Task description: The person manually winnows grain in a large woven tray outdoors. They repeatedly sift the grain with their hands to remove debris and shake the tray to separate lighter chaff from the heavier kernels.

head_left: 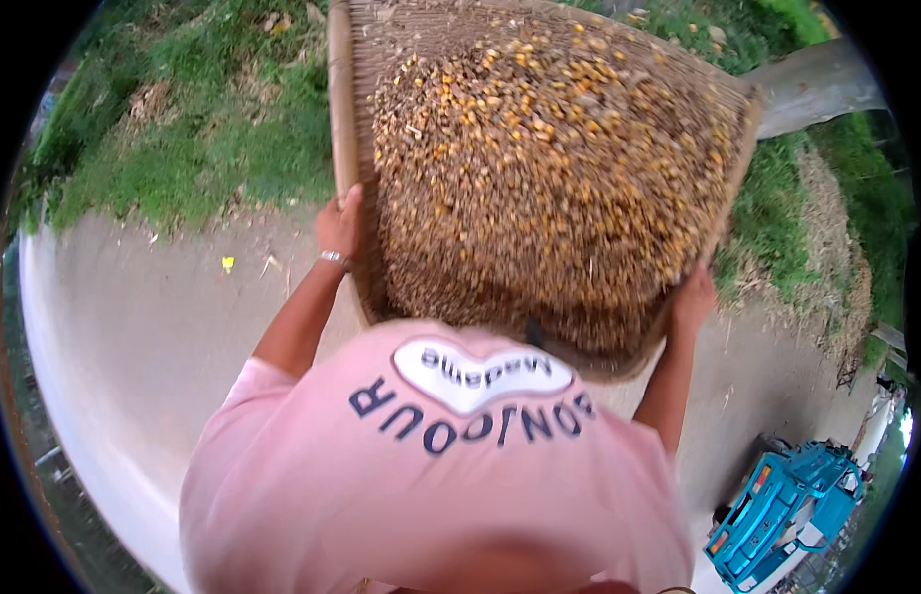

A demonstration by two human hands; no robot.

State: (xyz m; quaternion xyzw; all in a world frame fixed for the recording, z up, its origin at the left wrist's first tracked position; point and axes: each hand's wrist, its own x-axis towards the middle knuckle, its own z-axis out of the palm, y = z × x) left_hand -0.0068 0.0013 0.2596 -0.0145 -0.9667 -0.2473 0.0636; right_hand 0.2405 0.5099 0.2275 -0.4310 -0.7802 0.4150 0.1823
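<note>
A wide woven winnowing basket [340,109] with a wooden rim is held out in front of my body. My left hand [341,226] is closed on its left rim, with the thumb along the outer edge. On the other side my right hand [692,297] grips the right rim; its fingers are partly hidden beneath. Inside lies a spread of yellow corn kernels [539,129] mixed with small brown grains or chaff [500,238]. The kernels show most toward the far side, and the contents look smeared by motion.
Under me is a pale concrete path [153,327], with green grass [203,158] along its far edge. A grey tree trunk [822,84] stands at the far right. A teal vehicle [782,515] is at the lower right. A small yellow scrap [228,264] lies at left.
</note>
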